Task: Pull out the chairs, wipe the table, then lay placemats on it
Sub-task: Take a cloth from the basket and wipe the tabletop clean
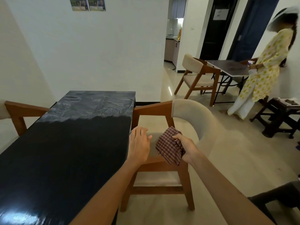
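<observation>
Head view shows two hands, one cloth, two tables and three chairs. One chair [177,127] stands by the right side of the dark table [65,143]. Another chair [14,114] peeks in at 9 o'clock. The third chair [198,77] is far off at 2 o'clock by a small table [230,67], where a person [263,69] stands. The right hand [186,148] is curled tight around the checked cloth [168,146]; the cloth sits at 9 o'clock from that hand, over the chair seat. The left hand [139,143] is flat with fingers straight, at the table's edge, just beside the cloth.
</observation>
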### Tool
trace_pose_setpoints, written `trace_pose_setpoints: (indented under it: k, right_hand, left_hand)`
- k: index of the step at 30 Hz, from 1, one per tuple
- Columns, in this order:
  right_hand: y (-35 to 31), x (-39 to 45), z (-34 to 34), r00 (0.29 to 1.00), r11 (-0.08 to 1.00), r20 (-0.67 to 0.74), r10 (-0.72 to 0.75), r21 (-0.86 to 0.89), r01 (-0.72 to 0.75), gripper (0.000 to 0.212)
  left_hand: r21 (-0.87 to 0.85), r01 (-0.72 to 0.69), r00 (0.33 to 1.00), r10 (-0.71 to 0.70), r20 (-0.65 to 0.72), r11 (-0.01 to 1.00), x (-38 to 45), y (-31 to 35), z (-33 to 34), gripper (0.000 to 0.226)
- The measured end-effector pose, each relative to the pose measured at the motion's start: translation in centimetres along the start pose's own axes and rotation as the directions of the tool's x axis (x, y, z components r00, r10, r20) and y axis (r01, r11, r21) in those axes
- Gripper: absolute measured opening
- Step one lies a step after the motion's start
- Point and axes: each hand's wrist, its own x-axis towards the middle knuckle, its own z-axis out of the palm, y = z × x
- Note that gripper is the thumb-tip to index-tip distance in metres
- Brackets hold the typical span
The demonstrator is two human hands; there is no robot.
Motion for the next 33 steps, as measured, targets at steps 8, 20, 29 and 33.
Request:
trace_pose_setpoints:
  k: [8,20,29,33]
  right_hand:
    - [-7.3,10.0,-1.7,0.999,0.999,-0.022,-0.043,-0.035,0.042,0.015]
    - [-19.4,27.0,-0.9,0.985,0.988,0.151,0.082,-0.144,-0.060,0.029]
    - [-24.9,36.9,-0.5,0.952,0.938,0.257,0.166,-0.339,-0.072,0.028]
    - [-27.6,42.3,0.0,0.919,0.902,0.328,0.217,-0.427,-0.061,0.030]
  left_hand:
    - [0.018,0.057,0.998,-0.058,0.026,0.998,10.5,1.4,5.8,0.042]
    - [0.047,0.255,0.966,-0.256,0.020,0.966,28.0,-0.2,14.2,0.047]
    - [0.190,0.392,0.918,-0.397,-0.011,0.900,33.7,-0.5,18.3,0.051]
    - [0.226,0.536,0.841,-0.537,-0.061,0.814,35.7,0.7,21.9,0.051]
